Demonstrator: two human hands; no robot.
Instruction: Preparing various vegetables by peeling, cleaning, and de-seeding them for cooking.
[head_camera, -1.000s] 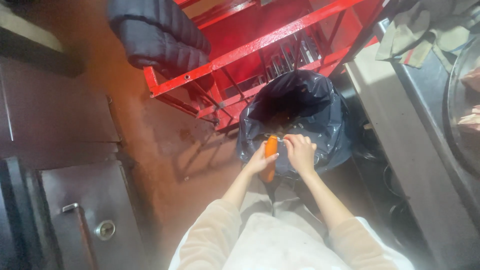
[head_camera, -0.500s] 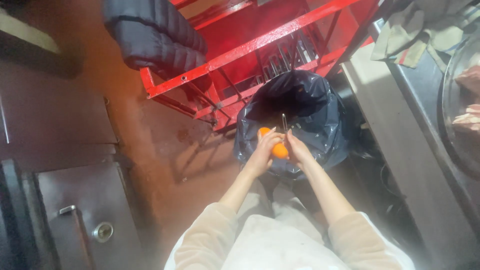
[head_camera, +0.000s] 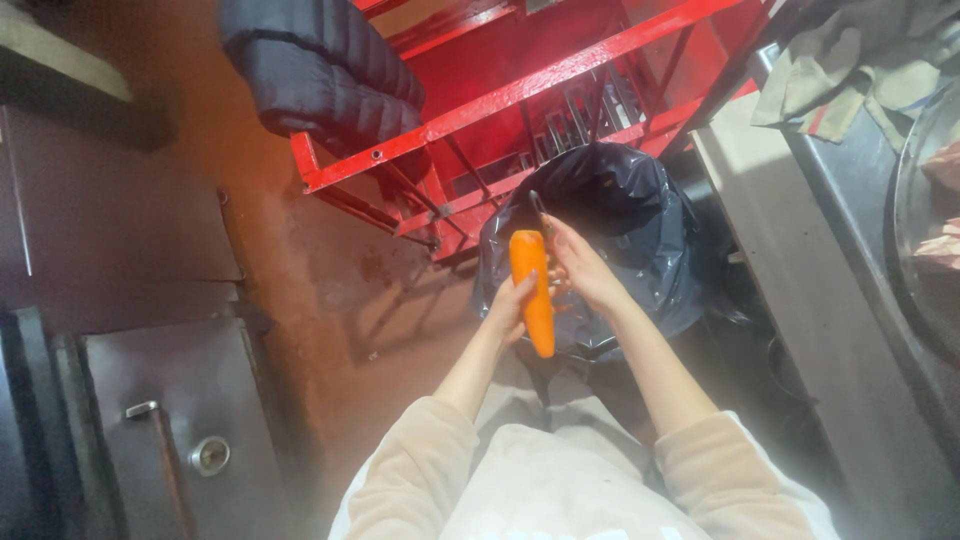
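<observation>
My left hand (head_camera: 510, 312) grips an orange carrot (head_camera: 532, 290) from the left side, holding it lengthwise over a bin lined with a black plastic bag (head_camera: 640, 225). My right hand (head_camera: 585, 272) is closed around a thin peeler (head_camera: 540, 212), whose dark tip sticks up just past the carrot's far end. Both hands meet above the near edge of the bag. Cream sleeves cover my forearms.
A red metal frame (head_camera: 520, 95) stands behind the bin with a dark padded jacket (head_camera: 320, 70) draped on it. A grey counter (head_camera: 800, 290) runs along the right, with a cloth (head_camera: 860, 70) and a metal bowl (head_camera: 915, 240). Dark metal cabinets (head_camera: 150, 420) stand at the left. Brown floor lies between.
The carrot has turned from end-on to lengthwise in my left hand. My right hand with the peeler has shifted to the carrot's far end. The view has tilted slightly.
</observation>
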